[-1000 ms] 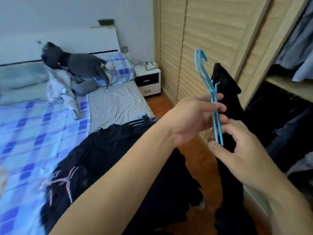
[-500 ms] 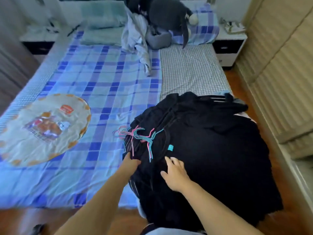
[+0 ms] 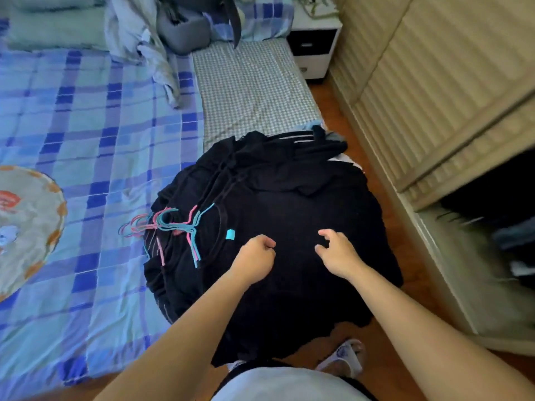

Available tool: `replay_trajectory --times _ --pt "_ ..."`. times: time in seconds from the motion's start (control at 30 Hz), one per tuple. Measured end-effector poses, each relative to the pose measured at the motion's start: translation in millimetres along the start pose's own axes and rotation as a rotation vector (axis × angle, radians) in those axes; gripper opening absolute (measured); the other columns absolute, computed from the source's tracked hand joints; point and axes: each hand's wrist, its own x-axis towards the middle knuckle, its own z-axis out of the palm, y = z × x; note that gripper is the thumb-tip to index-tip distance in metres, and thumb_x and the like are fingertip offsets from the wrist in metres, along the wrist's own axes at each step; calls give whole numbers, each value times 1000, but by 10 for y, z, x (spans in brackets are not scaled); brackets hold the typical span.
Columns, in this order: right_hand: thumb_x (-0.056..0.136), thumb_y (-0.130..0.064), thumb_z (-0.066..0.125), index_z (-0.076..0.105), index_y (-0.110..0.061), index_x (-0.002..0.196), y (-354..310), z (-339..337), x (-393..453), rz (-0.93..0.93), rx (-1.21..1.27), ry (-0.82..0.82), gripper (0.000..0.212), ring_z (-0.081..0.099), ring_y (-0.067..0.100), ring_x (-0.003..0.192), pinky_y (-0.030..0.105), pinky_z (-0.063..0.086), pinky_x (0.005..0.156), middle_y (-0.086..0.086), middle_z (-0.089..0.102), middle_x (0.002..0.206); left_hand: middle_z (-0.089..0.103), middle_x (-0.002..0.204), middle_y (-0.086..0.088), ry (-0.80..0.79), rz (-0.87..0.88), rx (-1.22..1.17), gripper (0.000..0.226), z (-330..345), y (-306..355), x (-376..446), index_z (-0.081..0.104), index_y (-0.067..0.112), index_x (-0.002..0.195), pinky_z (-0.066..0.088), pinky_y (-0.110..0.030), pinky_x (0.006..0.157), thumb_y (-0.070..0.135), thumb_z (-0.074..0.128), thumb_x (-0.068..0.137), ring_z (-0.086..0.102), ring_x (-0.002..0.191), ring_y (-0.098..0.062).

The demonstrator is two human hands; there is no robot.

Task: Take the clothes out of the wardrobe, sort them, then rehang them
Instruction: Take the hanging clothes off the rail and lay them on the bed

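The big pile of black clothes (image 3: 289, 227) lies on the bed (image 3: 101, 125), hangers (image 3: 173, 227) beside; the left hand (image 3: 254, 256) is curled tight on the top cloth; the right hand (image 3: 335, 253) hovers with loose, bent fingers; best lift just one piece, slowly, so hangers don't tangle.

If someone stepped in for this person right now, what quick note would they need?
Left hand: fingers curled on the top black garment of the black clothes pile; whether it grips cloth is unclear.
Right hand: fingers loosely bent over the same garment, holding nothing.
The pile lies on the bed corner; pink and blue hangers lie at its left edge.
Done: many clothes are out.
Left: sorting, rehanging in the wardrobe, where some clothes remain.
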Motion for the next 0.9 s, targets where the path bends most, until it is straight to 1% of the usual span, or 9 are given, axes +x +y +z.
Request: replay_trajectory --times 0.17,0.33,0.43,0.5,0.53,0.6,0.7,0.8,0.9 --pt "99 -26 57 50 -22 140 914 -1404 -121 -11 160 288 42 50 24 130 40 44 105 3 48 143 67 96 11 -103 394 267 22 1055 1547 -60 62 29 117 54 -26 68 23 49 100 67 82 -10" --pt "99 -24 55 56 -18 135 2328 -3035 -601 56 182 550 36 53 23 123 39 44 104 3 50 136 69 106 4 -211 768 440 24 2691 3103 -331 67 26 118 53 -31 80 22 49 101 65 93 -16" --pt "98 -22 57 60 -19 131 3220 -3910 -1135 152 150 682 33 54 24 122 36 43 103 5 54 133 70 99 1 -310 939 503 23 3676 3982 -623 69 25 111 50 -28 74 18 50 100 67 87 -20" --pt "97 -21 58 63 -18 127 3680 -4524 -1539 226 129 783 31 55 25 123 38 43 106 6 56 132 72 95 1 -358 1052 513 21 4214 4596 -900 67 30 100 50 -27 69 17 50 99 69 84 -22" --pt "96 -20 58 65 -17 124 3847 -4857 -1729 249 111 850 29 56 25 122 37 43 106 6 58 131 72 95 3 -366 1120 531 22 4429 4911 -1048 65 33 96 51 -28 72 18 50 98 69 85 -19" --pt "94 -18 58 68 -15 119 4052 -5516 -2072 278 54 998 27 58 26 118 33 43 101 7 62 126 72 95 7 -365 1262 547 23 4753 5547 -1362 65 37 90 54 -31 81 19 52 95 68 90 -16" --pt "95 -17 56 69 -18 115 4124 -6407 -2402 260 -11 1175 24 58 25 115 33 43 96 7 62 123 68 91 11 -281 1493 577 20 5023 6523 -1782 72 27 96 48 -26 80 18 55 93 65 93 -14" --pt "95 -18 55 68 -19 113 4022 -7168 -2505 210 -107 1272 22 58 22 111 31 44 92 3 61 118 72 90 6 -197 1638 582 23 5150 7444 -2025 73 21 98 55 -34 83 19 52 92 67 88 -16" --pt "97 -21 52 66 -19 115 3858 -7840 -2436 222 -246 1325 23 54 23 113 36 46 96 3 58 119 73 86 2 -103 1747 571 26 5248 8263 -1995 71 22 92 58 -42 81 25 46 87 68 83 -22"
